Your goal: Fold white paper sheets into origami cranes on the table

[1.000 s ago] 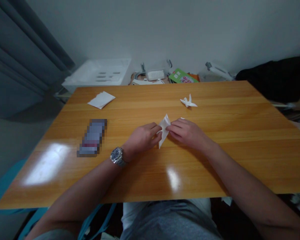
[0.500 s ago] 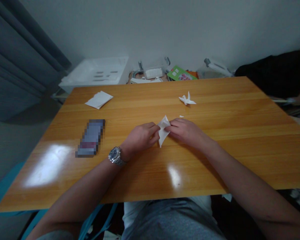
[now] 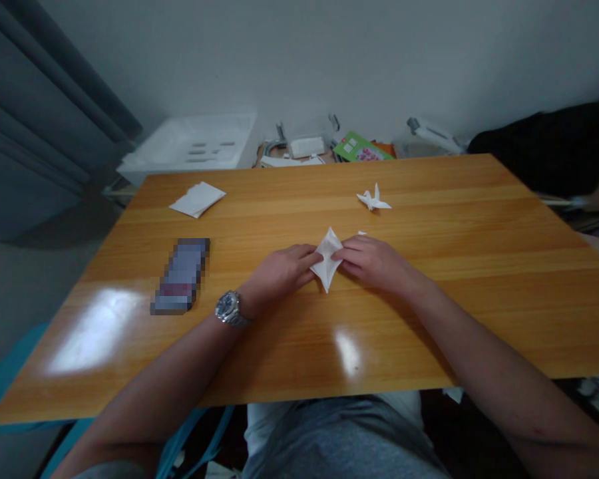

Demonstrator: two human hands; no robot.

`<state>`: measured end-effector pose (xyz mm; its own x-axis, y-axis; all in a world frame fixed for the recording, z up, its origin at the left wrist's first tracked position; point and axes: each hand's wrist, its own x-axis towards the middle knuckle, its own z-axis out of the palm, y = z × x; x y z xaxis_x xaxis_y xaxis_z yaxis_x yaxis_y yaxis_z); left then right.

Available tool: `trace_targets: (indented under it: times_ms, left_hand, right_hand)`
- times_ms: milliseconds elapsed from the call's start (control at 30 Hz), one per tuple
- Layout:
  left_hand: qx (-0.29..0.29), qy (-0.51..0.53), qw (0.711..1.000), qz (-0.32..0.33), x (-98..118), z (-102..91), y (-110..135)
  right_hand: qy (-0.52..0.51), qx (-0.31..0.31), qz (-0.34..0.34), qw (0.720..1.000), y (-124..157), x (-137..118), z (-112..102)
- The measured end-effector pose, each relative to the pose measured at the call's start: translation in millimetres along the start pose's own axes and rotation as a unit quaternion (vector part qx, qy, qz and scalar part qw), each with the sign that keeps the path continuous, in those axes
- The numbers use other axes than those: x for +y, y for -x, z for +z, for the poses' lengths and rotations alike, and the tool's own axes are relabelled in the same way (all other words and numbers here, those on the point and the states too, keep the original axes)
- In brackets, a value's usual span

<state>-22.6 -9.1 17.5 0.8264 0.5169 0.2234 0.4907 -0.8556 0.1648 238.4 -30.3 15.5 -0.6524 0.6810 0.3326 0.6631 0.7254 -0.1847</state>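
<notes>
Between my hands is a small piece of folded white paper (image 3: 328,266), roughly diamond-shaped, with one point toward the far side and one toward me. My left hand (image 3: 292,267) pinches its left corner, thumb on top. On the opposite corner, my right hand (image 3: 369,259) grips the paper with thumb and fingers. Beyond my right hand stands a folded white paper crane (image 3: 374,198). A tiny white scrap (image 3: 362,233) lies just past the right fingers.
White paper sheets (image 3: 198,199) lie at the table's far left, with a blurred-out phone (image 3: 182,276) nearer me. Behind the wooden table (image 3: 299,359) are a white plastic tray (image 3: 194,143), a green booklet (image 3: 362,148) and a black cloth (image 3: 544,146) at right.
The paper has spread wider into a fuller diamond, its near point shifting slightly right. My left thumb now lies straighter along it; both hands keep their hold.
</notes>
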Motion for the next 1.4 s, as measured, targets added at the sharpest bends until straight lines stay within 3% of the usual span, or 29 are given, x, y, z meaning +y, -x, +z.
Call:
trace_targets:
  times_ms: [200, 667, 1133, 1400]
  left_hand:
    - [0.013, 0.078, 0.997, -0.004, 1, 7.0, -2]
    - [0.005, 0.074, 0.997, -0.013, 0, 4.6, -2]
    - [0.031, 0.143, 0.988, -0.054, 1, 4.5, -2]
    - [0.052, 0.176, 0.976, -0.121, 0, 10.9, -1]
  right_hand:
    - [0.013, -0.030, 0.010, 0.999, -1, -5, 8]
    - [0.008, -0.041, 0.018, 0.999, -3, -7, 15]
    - [-0.170, 0.077, 0.048, 0.981, 1, -3, 18]
    - [-0.212, 0.088, 0.065, 0.971, -1, -10, 14]
